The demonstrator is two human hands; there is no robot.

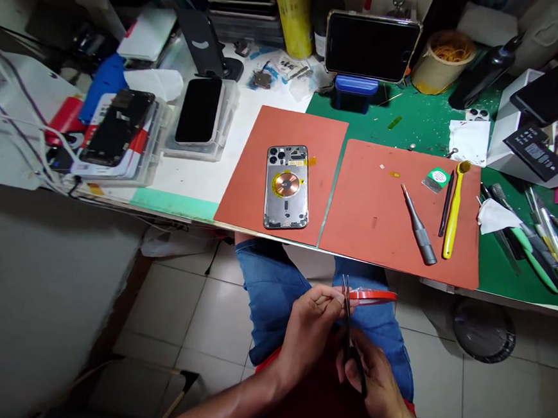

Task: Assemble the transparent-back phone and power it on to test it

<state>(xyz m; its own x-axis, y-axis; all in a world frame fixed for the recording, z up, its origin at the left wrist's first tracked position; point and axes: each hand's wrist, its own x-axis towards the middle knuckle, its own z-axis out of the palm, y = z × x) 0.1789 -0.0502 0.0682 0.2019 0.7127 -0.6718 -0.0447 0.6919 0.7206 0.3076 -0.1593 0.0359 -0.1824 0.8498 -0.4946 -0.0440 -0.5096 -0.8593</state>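
Over the lap, my left hand [311, 321] pinches the end of a roll of red tape [373, 296], its fingers closed. My right hand [375, 374] is wrapped round the dark handles of slim scissors [347, 324], whose tips point up toward the table edge and are slightly apart. The blades stand beside the left fingertips and the tape. On the left orange mat [242, 187] lies an opened phone housing [286, 203] with a round copper coil and camera rings.
A second orange mat [356, 208] holds a grey screwdriver [418, 226] and a yellow brush [452, 216]. Several tools lie at the right. A propped phone [373, 47] stands behind; a dark-screened phone [198, 110] rests on a clear box at the left.
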